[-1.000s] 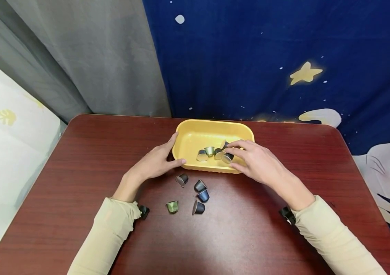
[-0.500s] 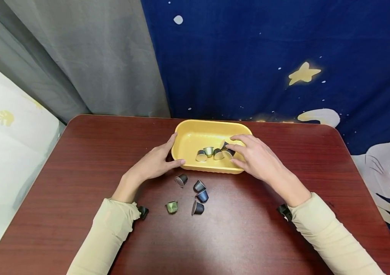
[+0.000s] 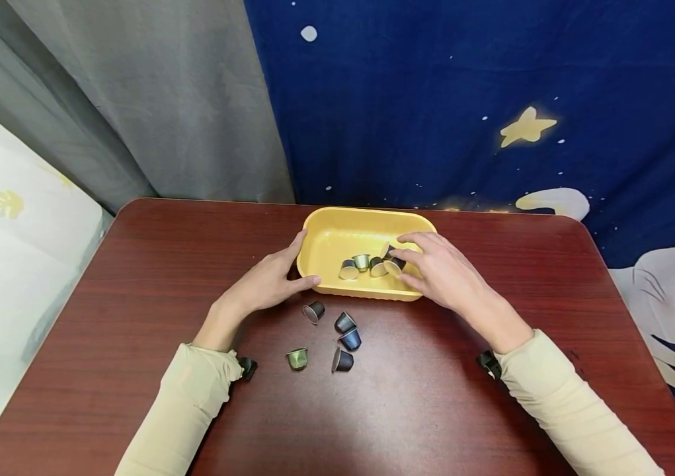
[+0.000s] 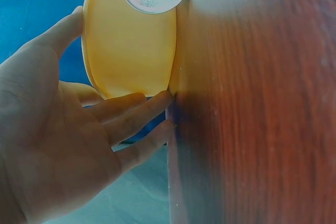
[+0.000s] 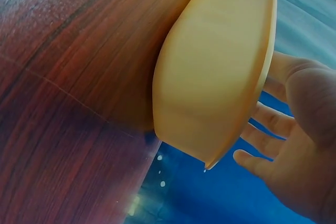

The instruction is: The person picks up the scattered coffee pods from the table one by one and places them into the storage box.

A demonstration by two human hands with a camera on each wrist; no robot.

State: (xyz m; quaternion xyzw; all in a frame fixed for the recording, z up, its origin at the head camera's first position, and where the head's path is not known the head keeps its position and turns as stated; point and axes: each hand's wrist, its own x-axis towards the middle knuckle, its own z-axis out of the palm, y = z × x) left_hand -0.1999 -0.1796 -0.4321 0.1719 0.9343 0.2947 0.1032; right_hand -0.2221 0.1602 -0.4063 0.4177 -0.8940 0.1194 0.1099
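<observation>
A yellow tray (image 3: 340, 229) lies near the table's far edge. My left hand (image 3: 266, 281) grips its left end, thumb at the front rim and fingers round the end; the left wrist view shows them against the tray wall (image 4: 131, 59). Coffee capsules lie in the tray's front right half: a light green one (image 3: 361, 262), a dark one with a tan lid (image 3: 348, 270), and several more dark ones (image 3: 378, 267). Over the right end, my right hand (image 3: 447, 272) has its fingers spread around a dark capsule (image 3: 394, 266). Its fingertips are partly hidden behind the rim in the right wrist view.
In front of the tray, several capsules lie on the table: a dark brown one (image 3: 314, 311), a grey one (image 3: 345, 322) against a blue one (image 3: 350, 340), a black one (image 3: 342, 360) and a green one (image 3: 297, 358). Curtains (image 3: 402, 119) hang behind the table.
My right hand held a dark capsule low in the tray a second ago; its fingers have since spread and let go. My left hand and the tray stay put.
</observation>
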